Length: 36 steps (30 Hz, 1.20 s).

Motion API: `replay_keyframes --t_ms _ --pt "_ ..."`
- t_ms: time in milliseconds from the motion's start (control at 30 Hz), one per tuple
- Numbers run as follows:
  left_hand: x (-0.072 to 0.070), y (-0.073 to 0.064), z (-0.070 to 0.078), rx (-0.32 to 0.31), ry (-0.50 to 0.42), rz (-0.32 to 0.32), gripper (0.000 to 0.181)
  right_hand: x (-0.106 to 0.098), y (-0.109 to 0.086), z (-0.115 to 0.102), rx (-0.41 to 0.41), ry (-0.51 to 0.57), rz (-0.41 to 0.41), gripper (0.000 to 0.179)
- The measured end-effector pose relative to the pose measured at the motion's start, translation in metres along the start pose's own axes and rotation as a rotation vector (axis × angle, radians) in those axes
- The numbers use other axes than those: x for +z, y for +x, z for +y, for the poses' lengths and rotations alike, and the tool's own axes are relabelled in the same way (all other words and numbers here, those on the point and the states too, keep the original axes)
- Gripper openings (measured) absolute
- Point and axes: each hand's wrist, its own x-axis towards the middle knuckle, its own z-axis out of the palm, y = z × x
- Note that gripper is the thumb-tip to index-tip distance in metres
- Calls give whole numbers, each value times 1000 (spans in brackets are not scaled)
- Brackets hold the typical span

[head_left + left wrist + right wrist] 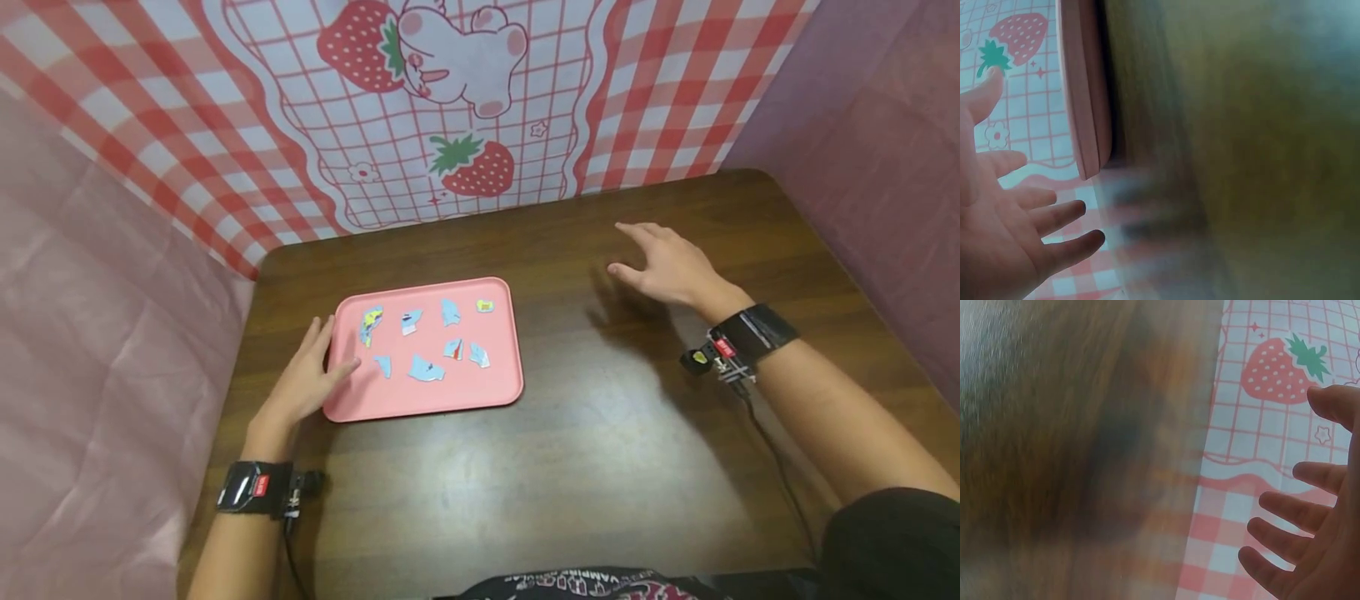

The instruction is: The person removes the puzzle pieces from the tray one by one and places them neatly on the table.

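Observation:
A pink rectangular tray lies on the wooden table. Several small, flat, irregular pieces are spread out on it, among them a light blue piece, a yellow and blue piece and a small yellow piece. My left hand is at the tray's left edge, fingers spread and thumb over the rim; whether it touches the tray I cannot tell. Out to the right, my right hand hovers above the table with fingers extended, holding nothing. Both palms show in the wrist views, the left palm beside the tray's side.
The dark wooden table meets a red-and-white checked cloth with strawberries at the back. Pink curtains hang on both sides. Each wrist wears a black band with a small camera, and a cable trails from the right one.

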Motion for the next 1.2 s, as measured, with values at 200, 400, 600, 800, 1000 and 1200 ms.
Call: replay_keyframes --t_ms 200,400,600,800,1000,1200 --pt "7 -10 -5 -1 -85 -42 101 9 0 -6 -16 20 -25 77" --pt "12 -17 -12 5 -154 -78 111 18 3 -16 -46 57 -23 76" --pt "16 -22 -21 -46 -173 -125 117 30 9 -28 -85 105 -7 71" --pt "19 -23 -25 -2 -163 -143 122 46 17 -45 -156 120 -13 66" --pt "19 -24 -26 23 -139 -167 124 60 23 -64 -185 119 -62 65" --pt "16 -24 -25 44 -143 -174 124 67 26 -73 -185 138 -76 64"
